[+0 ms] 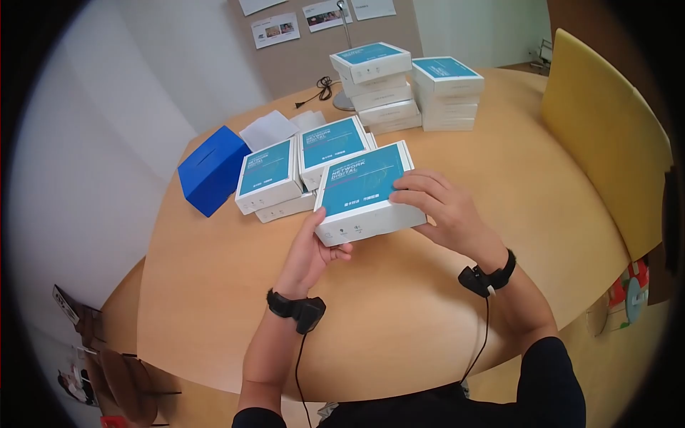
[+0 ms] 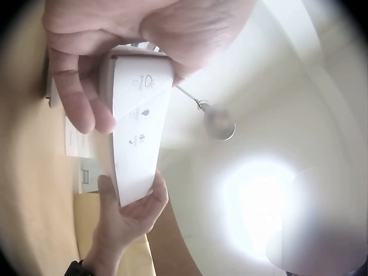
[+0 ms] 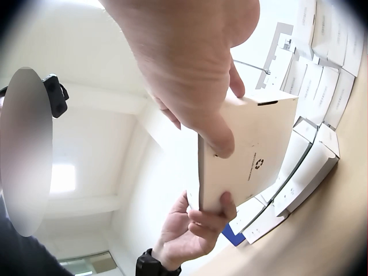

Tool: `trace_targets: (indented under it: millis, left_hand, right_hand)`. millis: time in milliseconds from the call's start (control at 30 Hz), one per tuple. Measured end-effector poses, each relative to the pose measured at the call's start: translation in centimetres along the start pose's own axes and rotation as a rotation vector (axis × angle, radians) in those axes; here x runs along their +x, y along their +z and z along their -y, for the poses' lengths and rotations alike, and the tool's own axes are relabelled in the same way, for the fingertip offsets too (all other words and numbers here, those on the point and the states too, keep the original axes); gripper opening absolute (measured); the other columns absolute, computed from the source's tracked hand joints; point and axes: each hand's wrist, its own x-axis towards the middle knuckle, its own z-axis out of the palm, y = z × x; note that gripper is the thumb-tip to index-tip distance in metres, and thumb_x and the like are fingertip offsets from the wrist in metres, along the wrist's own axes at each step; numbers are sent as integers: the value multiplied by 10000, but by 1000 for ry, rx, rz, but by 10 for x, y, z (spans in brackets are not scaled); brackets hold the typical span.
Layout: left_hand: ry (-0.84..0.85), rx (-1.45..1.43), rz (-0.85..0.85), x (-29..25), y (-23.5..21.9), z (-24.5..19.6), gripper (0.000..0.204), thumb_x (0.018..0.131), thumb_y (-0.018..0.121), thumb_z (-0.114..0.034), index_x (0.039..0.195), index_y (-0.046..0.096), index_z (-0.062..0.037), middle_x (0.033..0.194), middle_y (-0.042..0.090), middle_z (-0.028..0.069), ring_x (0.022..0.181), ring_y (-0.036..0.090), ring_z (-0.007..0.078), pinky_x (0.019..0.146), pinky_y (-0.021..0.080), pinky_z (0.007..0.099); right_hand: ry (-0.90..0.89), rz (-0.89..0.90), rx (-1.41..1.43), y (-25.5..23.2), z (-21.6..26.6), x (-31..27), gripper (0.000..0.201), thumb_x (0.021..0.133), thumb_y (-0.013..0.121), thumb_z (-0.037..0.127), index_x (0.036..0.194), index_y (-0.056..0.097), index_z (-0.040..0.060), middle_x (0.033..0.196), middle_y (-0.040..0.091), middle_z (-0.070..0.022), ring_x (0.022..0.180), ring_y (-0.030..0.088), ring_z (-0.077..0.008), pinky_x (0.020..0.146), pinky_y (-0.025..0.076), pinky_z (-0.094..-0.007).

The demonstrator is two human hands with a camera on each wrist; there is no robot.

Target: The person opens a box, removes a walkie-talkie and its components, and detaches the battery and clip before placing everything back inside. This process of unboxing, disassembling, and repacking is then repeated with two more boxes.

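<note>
The box [image 1: 365, 187] lies at the centre of the head frame, tilted and held above the table [image 1: 235, 299]. The left hand [image 1: 308, 246] grips its lower left corner, thumb at the edge of the lid [image 1: 357, 171]; the right hand [image 1: 446, 210] clasps the right side, fingers over the lid, thumb beneath. Good handling probably calls for light, even pressure from both hands, so that the card neither dents nor slips, and for clearance from the boxes [image 1: 265, 171] left of centre, whose edges could catch. Only the head view shows the lid's teal print. The right wrist view adds the underside [image 3: 241, 152], with a recycling mark [image 3: 259, 164] and the right thumb against it; the left wrist view adds a lamp head [image 2: 219, 123] right of centre.
</note>
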Motion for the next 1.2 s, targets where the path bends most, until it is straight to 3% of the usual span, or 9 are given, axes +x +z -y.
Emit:
trace_targets:
  millis: [100,233,333,433,500,600,733,933,1200]
  left_hand:
    - [60,-3,-4,0,-2,3,694,1107,526,-424,1651,302,-55,1270,675,182,847,740,251,663,650,326]
    - [216,123,-19,-1,9,6,784,1084,572,-348,1712,135,-178,1389,613,163,914,731,241,727,649,347]
    - [229,175,27,2,17,9,871,1075,596,-297,1731,28,-220,1457,573,146,968,727,243,773,646,364]
    - [191,213,71,-2,18,12,925,1086,611,-309,1738,-40,-231,1516,542,140,1027,726,250,833,640,373]
    - [141,226,93,-9,17,15,921,1095,615,-338,1741,-28,-207,1502,563,144,1083,717,246,901,620,370]
    - [189,401,43,12,-27,48,827,1097,637,-351,1730,158,-120,1454,616,136,1201,679,215,1014,557,350]
    - [214,614,-150,16,-67,54,554,1078,683,-277,1540,536,-9,1409,660,111,1306,624,175,1086,507,327]
    - [361,662,-185,18,-117,67,469,1072,684,-202,1480,588,7,1421,661,117,1318,618,198,1135,485,337]
    - [295,662,-231,7,-110,64,414,1078,664,-221,1424,634,4,1388,686,99,1298,625,182,1097,495,329]
  right_hand:
    - [66,104,156,-10,-2,2,724,855,873,227,1503,561,147,1520,565,-116,1342,607,-317,960,602,-378]
    - [608,-10,721,30,-31,-22,879,1032,701,517,1698,280,127,1645,411,-186,1406,542,-310,961,606,-397]
    - [1048,158,1048,30,-24,-13,844,1074,573,604,1674,282,87,1542,511,-161,1290,606,-234,822,633,-370]
    - [1061,115,914,39,-16,-13,827,1061,537,666,1620,366,82,1399,605,-121,1136,654,-182,669,604,-310]
    - [1090,35,911,46,-22,-22,784,1041,568,677,1539,469,80,1177,681,-67,981,659,-133,563,527,-268]
    - [1167,-17,884,36,-49,-50,755,1013,604,693,1440,555,73,1047,688,-42,907,641,-119,542,486,-253]
    - [1271,-156,745,2,-100,-94,800,978,617,735,1418,562,70,1108,696,-62,951,657,-147,585,505,-283]
    - [1426,-239,508,-44,-152,-148,853,959,622,748,1486,539,83,1335,674,-127,1130,642,-274,764,535,-438]
    - [1515,-151,399,-65,-188,-163,829,984,603,725,1477,579,59,1321,687,-125,1151,643,-272,753,549,-435]
